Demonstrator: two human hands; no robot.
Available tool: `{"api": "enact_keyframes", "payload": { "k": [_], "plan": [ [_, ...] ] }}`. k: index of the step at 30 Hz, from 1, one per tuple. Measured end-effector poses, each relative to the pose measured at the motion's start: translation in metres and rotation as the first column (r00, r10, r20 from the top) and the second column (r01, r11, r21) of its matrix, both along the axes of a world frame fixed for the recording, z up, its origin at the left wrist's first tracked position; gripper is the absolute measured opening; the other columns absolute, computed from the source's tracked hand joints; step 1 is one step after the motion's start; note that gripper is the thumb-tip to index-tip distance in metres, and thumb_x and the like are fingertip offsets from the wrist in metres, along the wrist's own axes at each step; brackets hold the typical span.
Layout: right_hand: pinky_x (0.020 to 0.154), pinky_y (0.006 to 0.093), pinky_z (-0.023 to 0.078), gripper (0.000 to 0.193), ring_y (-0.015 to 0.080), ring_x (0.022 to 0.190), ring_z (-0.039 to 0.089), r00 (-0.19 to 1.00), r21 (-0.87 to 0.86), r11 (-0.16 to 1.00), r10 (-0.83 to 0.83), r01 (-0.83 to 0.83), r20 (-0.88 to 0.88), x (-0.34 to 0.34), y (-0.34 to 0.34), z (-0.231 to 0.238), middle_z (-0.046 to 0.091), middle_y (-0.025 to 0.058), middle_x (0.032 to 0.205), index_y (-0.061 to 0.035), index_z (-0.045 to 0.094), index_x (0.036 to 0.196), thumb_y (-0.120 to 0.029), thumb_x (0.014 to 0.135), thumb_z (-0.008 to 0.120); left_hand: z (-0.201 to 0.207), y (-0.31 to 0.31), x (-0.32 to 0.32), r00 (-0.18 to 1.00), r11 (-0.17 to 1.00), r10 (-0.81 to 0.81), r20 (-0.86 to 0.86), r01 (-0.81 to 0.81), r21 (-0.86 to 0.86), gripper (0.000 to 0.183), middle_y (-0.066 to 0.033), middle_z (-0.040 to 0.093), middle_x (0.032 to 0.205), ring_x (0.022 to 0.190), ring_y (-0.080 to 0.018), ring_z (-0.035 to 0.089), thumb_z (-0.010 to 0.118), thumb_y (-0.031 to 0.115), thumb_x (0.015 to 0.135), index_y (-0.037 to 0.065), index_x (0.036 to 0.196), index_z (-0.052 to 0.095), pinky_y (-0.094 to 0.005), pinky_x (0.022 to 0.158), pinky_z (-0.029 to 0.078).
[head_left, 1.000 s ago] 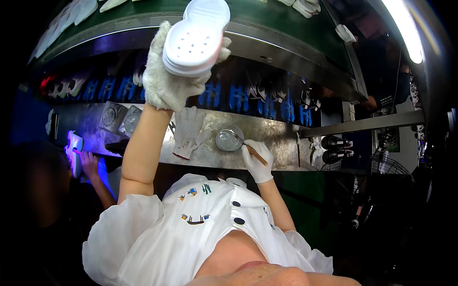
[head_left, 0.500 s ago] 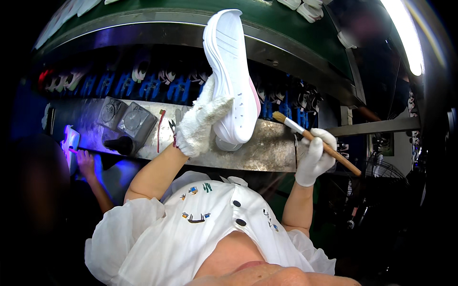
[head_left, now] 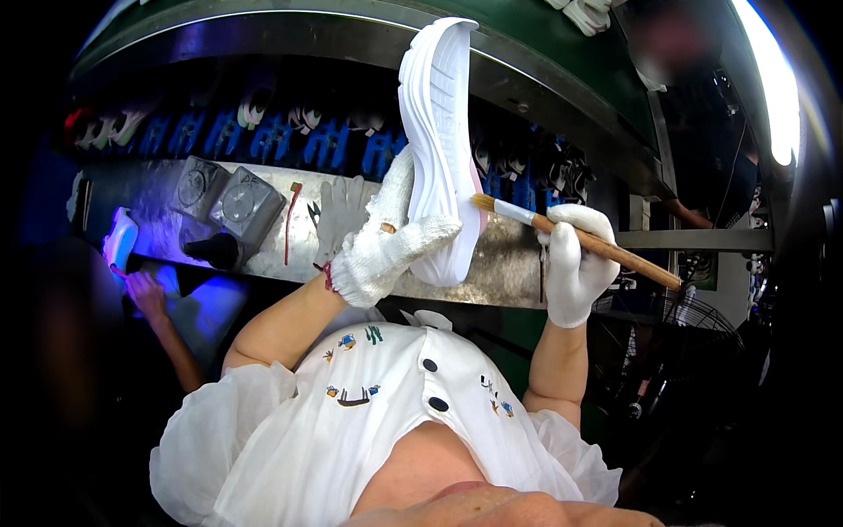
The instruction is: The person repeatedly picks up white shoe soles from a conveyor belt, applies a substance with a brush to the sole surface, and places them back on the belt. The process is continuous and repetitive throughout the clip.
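In my gloved left hand point(head_left: 386, 241) is a white shoe sole point(head_left: 443, 132), held upright with its inner side partly facing right. My fingers go behind it and the thumb lies across its lower part. A patch of pink shows on the sole's right edge. My gloved right hand point(head_left: 580, 263) is closed round the wooden handle of a paintbrush point(head_left: 615, 253). The brush's tan bristles are at the sole's right edge, beside the pink; whether they touch it I cannot tell.
A metal bench point(head_left: 500, 272) holds two grey lidded containers point(head_left: 244, 209), a dark bottle-like object point(head_left: 213, 249), a red toothbrush-like tool point(head_left: 291, 224) and a grey glove point(head_left: 338, 211). Beyond, shoe parts stand on blue holders point(head_left: 329, 145). Another person's hand point(head_left: 145, 294) is at left.
The sole has moved right and turned so its side wall shows more. The brush has shifted left, bringing its bristles to the sole's edge. Both hands keep their hold.
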State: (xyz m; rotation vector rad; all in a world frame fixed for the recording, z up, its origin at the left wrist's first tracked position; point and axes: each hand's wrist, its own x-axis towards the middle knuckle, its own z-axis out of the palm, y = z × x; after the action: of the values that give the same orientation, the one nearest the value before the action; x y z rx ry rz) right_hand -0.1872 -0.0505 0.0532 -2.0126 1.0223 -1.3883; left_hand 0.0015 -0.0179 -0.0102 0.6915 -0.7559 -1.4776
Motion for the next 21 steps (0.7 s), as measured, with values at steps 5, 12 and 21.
{"api": "enact_keyframes", "payload": {
  "k": [5, 12, 21],
  "plan": [
    [0.052, 0.0186, 0.041, 0.009, 0.0056, 0.058, 0.052, 0.999, 0.023, 1.0, -0.017, 0.018, -0.046, 0.007, -0.01, 0.006, 0.061, 0.0045, 0.074, 0.0009, 0.061, 0.087, 0.0, 0.079, 0.059, -0.007, 0.006, 0.004, 0.996, 0.996, -0.056, 0.067, 0.06, -0.072, 0.083, -0.0105, 0.041, 0.131, 0.121, -0.023, 0.043, 0.066, 0.022, 0.076, 0.009, 0.141, 0.016, -0.037, 0.101, 0.037],
    [0.051, 0.0175, 0.041, 0.008, 0.0038, 0.057, 0.051, 0.995, -0.092, 0.995, -0.034, 0.025, -0.098, 0.017, -0.029, 0.011, 0.061, 0.003, 0.072, -0.0009, 0.062, 0.086, 0.0, 0.079, 0.06, 0.004, 0.012, -0.001, 0.995, 0.995, -0.079, -0.056, 0.083, 0.059, 0.086, -0.0113, 0.036, 0.132, 0.124, -0.0195, 0.036, 0.069, 0.023, 0.075, 0.004, 0.14, 0.015, -0.0334, 0.103, 0.031],
    [0.046, 0.0224, 0.043, 0.015, 0.0135, 0.05, 0.054, 0.931, -0.289, 0.946, 0.031, -0.145, -0.365, 0.022, -0.017, 0.027, 0.062, 0.0044, 0.065, -0.0062, 0.063, 0.078, 0.003, 0.067, 0.065, 0.006, 0.003, 0.003, 0.995, 1.0, -0.01, -0.095, 0.01, -0.002, 0.081, -0.0093, 0.039, 0.13, 0.12, -0.0186, 0.04, 0.066, 0.024, 0.078, 0.005, 0.14, 0.017, -0.033, 0.1, 0.035]
  ]
}}
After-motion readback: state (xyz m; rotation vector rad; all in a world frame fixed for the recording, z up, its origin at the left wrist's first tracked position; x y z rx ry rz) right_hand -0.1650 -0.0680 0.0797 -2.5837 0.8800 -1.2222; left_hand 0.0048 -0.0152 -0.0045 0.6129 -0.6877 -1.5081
